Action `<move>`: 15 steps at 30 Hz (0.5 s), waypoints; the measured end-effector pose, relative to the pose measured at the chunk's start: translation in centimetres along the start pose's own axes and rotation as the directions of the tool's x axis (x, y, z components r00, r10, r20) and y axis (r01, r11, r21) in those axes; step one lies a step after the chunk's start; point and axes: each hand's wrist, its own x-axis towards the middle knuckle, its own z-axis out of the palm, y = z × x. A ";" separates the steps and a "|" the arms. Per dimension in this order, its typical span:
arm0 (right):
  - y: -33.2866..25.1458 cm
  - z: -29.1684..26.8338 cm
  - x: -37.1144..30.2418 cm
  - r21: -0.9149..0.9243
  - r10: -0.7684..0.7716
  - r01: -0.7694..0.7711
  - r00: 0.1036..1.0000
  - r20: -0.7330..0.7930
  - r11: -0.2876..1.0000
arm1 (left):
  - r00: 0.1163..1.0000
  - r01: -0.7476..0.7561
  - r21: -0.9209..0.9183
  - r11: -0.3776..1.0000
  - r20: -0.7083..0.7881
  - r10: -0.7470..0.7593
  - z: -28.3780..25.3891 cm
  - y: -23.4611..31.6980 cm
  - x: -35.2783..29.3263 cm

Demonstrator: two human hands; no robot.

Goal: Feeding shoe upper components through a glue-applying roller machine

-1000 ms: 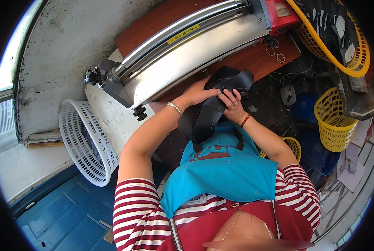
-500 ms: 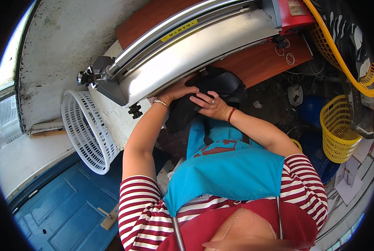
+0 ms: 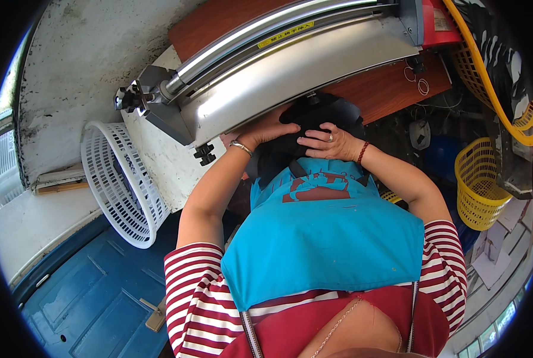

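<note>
A long metal roller machine (image 3: pixel 290 65) stretches across the wooden table (image 3: pixel 391 83) in front of me, its curved steel guard hanging over the table's near edge, and I take it as my landmark. At its left end sits a black knobbed shaft (image 3: pixel 129 97), and below that end a white plastic laundry basket (image 3: pixel 120 185) leans tipped against the pale wall (image 3: pixel 159 161). At its right end there is a red housing (image 3: pixel 439 24), and beyond that a large yellow basket (image 3: pixel 493 77) with dark cloth in it; a smaller yellow basket (image 3: pixel 478 185) stands lower, right of the machine and beside my right elbow. My blue apron bib (image 3: pixel 320 238) rises between me and the work and hides the lower part of the black garment (image 3: pixel 314 125), which lies bunched just under the machine's steel guard at its middle. My left hand (image 3: pixel 266 128), a bracelet at its wrist, lies flat on the left side of the garment, fingers stretched out and pressing, not closed around it. My right hand (image 3: pixel 326 142), a ring on one finger and a red bead band at the wrist, rests on the garment's near edge with fingers extended and slightly curled, pressing the cloth rather than pinching it. Both forearms angle inward toward the machine's middle.
</note>
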 end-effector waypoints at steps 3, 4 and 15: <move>0.1 0.3 0.9 0.024 -0.001 0.002 1.000 -0.029 1.000 | 0.998 -0.053 0.033 0.998 -0.040 0.054 0.7 0.5 -0.1; 0.2 0.2 1.2 0.033 -0.014 0.014 1.000 0.013 0.999 | 0.986 -0.134 0.097 0.986 -0.085 0.142 1.0 0.7 -0.2; 1.1 -4.8 3.5 0.148 0.147 -0.193 0.950 0.274 0.970 | 0.948 -0.105 0.475 0.874 -0.218 0.232 4.2 1.8 -2.3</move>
